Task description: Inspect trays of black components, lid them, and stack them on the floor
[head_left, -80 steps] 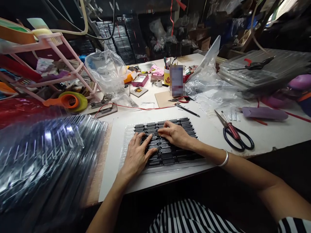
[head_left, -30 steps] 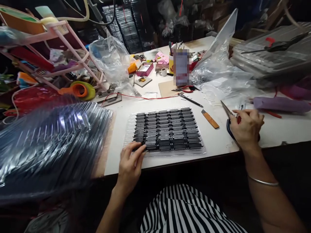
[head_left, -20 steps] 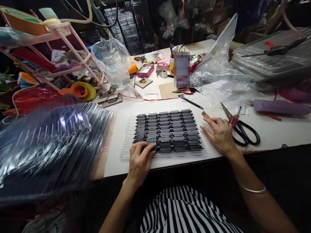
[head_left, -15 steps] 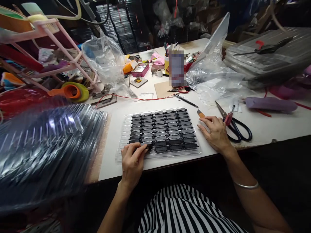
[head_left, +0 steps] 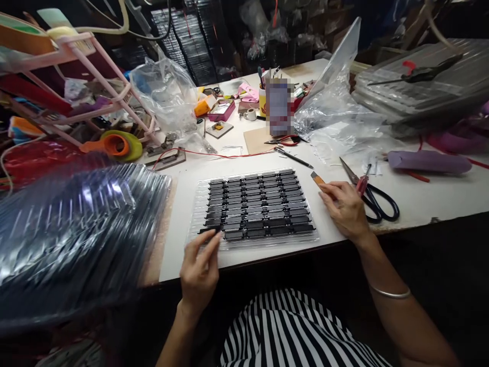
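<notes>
A clear plastic tray (head_left: 193, 214) lies on the white worktop, holding rows of black toothed parts (head_left: 255, 204). At its near left corner my left hand (head_left: 200, 270) pinches a small black part (head_left: 206, 231) between thumb and fingers, at the left end of the nearest row. My right hand (head_left: 346, 210) rests on the worktop right of the tray, fingers loosely bent and a little apart. Its index fingertip touches or covers the end of an orange object with a dark tip (head_left: 317, 178); it is not gripped. Scissors (head_left: 376, 201) and a red-handled tool (head_left: 362, 186) lie beside that hand.
A tall stack of clear trays (head_left: 84, 229) stands at the left. Behind the tray lie a pen (head_left: 294, 158), red-handled pliers (head_left: 286, 141) and a red cord (head_left: 214, 154). Plastic bags, a pink rack (head_left: 103, 61) and a purple cylinder (head_left: 430, 162) surround the worktop.
My left hand has moved left along the nearest row, where another black part now fills the earlier spot. My right hand has drawn slightly right, uncovering more of the orange object.
</notes>
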### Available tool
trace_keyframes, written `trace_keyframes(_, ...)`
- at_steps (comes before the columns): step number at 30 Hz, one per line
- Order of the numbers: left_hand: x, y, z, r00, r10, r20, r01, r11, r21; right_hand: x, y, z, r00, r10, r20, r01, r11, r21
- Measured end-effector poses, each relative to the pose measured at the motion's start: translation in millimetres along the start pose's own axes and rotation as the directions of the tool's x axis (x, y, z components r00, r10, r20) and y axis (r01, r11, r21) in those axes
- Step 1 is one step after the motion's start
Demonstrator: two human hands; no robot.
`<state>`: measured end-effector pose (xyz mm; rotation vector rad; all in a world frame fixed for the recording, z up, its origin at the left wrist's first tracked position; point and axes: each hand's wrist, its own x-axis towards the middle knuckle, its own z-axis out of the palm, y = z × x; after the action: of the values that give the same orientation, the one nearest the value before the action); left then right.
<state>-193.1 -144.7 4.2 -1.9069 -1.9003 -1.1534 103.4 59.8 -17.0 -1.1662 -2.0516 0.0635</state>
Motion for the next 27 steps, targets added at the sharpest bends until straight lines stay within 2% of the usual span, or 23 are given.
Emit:
trace_keyframes(2, -2.3, -8.8, -7.7, 0.981, -0.181, -0.075, 0.187, 0.978, 0.09, -3.5, -6.0, -4.7, 0.999, 0.012, -0.052, -0.011, 0.999, 0.038)
trace_keyframes(4, -6.3, -17.9, -11.4, 0.955, -0.297, -0.025, 0.297, 0.942, 0.157, -9.2, -14.8, -8.2, 0.999, 0.012, -0.048, -0.008, 0.997, 0.072)
trace_keyframes(7, -13.4, -23.6, -9.1, 0.923, -0.349, 0.16, 0.31, 0.924, 0.224, -18.9, -28.6, -8.8, 1.0, 0.012, 0.009, -0.013, 0.993, 0.116)
trace_keyframes(10, -17.2, -18.5, -5.0, 0.899, -0.371, 0.231, 0.314, 0.916, 0.248, -25.2, -36.6, -5.0, 0.997, 0.048, 0.056, -0.057, 0.986, 0.154)
trace_keyframes(14, -15.7, -9.6, -6.8, 0.86, -0.475, 0.185, 0.445, 0.877, 0.18, -28.2, -41.0, -0.3, 0.992, 0.115, 0.06, -0.124, 0.976, 0.179)
trace_keyframes(18, -11.9, -10.9, -10.6, 0.771, -0.628, 0.103, 0.627, 0.778, 0.052, -31.0, -51.7, 1.4, 0.988, 0.141, 0.058, -0.148, 0.977, 0.153)
trace_keyframes(21, -10.9, -13.2, -15.6, 0.723, -0.688, 0.061, 0.69, 0.715, -0.11, -36.5, -63.5, -0.8, 0.988, 0.145, 0.059, -0.152, 0.976, 0.155)
trace_keyframes(24, -16.3, -7.8, -28.4, 0.705, -0.708, 0.045, 0.704, 0.69, -0.167, -47.9, -72.6, -12.2, 0.977, 0.187, 0.104, -0.206, 0.953, 0.221)
trace_keyframes(27, -27.6, 3.1, -48.1, 0.643, -0.766, 0.006, 0.756, 0.633, -0.168, -61.8, -74.9, -32.7, 0.959, 0.205, 0.196, -0.261, 0.91, 0.322)
